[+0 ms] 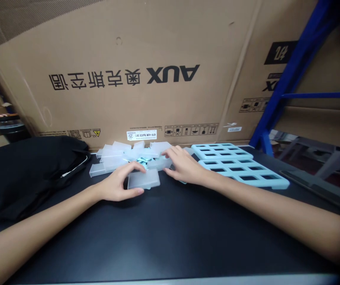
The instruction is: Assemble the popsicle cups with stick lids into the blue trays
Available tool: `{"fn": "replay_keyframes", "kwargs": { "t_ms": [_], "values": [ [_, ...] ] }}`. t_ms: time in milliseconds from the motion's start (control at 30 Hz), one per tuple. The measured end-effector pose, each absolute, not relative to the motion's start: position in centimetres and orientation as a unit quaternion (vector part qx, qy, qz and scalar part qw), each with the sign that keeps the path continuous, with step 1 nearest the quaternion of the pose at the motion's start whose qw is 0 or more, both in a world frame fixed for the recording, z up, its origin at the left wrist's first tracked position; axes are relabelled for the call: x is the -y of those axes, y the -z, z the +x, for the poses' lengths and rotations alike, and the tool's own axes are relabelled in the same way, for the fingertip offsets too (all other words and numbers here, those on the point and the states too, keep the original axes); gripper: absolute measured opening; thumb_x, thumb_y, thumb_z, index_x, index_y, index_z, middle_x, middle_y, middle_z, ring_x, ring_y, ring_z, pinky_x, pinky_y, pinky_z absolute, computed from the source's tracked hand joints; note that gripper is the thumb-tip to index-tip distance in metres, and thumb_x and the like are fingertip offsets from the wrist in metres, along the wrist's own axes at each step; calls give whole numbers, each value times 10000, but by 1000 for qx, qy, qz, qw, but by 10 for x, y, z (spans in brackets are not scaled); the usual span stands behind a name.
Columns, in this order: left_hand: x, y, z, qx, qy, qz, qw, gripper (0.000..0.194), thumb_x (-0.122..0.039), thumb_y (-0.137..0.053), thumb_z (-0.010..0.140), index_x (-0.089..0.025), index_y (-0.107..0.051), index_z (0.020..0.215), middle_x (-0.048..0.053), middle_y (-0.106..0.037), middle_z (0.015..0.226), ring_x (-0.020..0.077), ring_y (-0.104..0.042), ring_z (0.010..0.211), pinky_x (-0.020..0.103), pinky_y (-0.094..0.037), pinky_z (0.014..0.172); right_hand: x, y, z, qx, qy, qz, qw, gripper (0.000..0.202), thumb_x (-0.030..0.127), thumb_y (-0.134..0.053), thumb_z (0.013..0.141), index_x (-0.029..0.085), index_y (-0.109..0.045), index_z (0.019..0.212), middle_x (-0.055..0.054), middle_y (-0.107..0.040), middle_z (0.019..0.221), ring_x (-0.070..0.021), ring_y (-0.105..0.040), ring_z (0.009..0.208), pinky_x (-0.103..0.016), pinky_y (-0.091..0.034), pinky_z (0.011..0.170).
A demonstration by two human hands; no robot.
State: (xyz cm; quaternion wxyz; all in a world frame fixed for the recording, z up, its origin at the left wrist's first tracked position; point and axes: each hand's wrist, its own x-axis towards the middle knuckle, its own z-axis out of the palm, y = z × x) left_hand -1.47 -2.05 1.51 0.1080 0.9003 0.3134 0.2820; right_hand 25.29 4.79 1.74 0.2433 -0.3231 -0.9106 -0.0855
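My left hand [119,184] holds a small translucent plastic box [144,179] by its left end, thumb below and fingers above, just over the black table. A bit of light blue shows beneath that box. At the right side of a heap of similar translucent boxes [113,152], my right hand [184,164] has its thumb and fingers around the end of another translucent box [159,163]. Several small light-blue pieces [143,160] lie among the heap, partly covered. Between the boxes and my fingers the exact contact is partly hidden.
Two light-blue racks with rectangular openings, a rear one [221,151] and a front one [244,172], lie right of my right hand. Black cloth [30,170] covers the table's left side. A large cardboard box [134,47] stands behind, beside a blue metal frame [294,67].
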Motion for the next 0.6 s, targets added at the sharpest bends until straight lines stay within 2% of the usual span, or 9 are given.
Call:
{"fn": "replay_keyframes", "kwargs": {
  "t_ms": [100,167,400,500,600],
  "values": [
    [14,-12,-16,-371,-358,851,103,361,-378,-583,860,-208,-454,1151,108,-563,1180,236,-546,1114,398,-462,938,-36,-24,250,905,145,-298,268,296,295,-507,841,162,-532,1105,-140,-539,1116,-279,-446,1016,-428,-388,858],
    [11,-10,-15,-404,-376,829,86,365,-390,-579,863,-210,-446,1152,101,-557,1186,234,-543,1117,404,-461,939,-24,-30,246,919,142,-253,267,255,268,-473,862,165,-559,1079,-134,-546,1104,-267,-444,1021,-428,-379,882],
    [12,-10,-11,-437,-295,850,18,370,-380,-548,858,-205,-455,1170,94,-576,1170,253,-573,1036,415,-486,876,11,-34,229,986,48,-101,125,258,258,-452,894,208,-592,1105,-73,-630,1042,-219,-514,984,-400,-395,892],
    [14,-11,-11,-443,-262,857,-24,347,-353,-540,845,-208,-475,1154,90,-582,1151,269,-554,1056,440,-461,912,25,-42,238,992,32,-88,90,192,245,-455,897,219,-614,1001,-53,-644,949,-200,-541,911,-374,-419,853],
    [15,-13,-11,-429,-248,866,-63,346,-321,-562,799,-207,-492,1118,87,-584,1135,276,-532,1068,462,-421,959,45,-48,262,991,53,-89,88,172,289,-473,906,240,-623,974,-49,-644,957,-193,-552,890,-356,-437,833]
  ]
}}
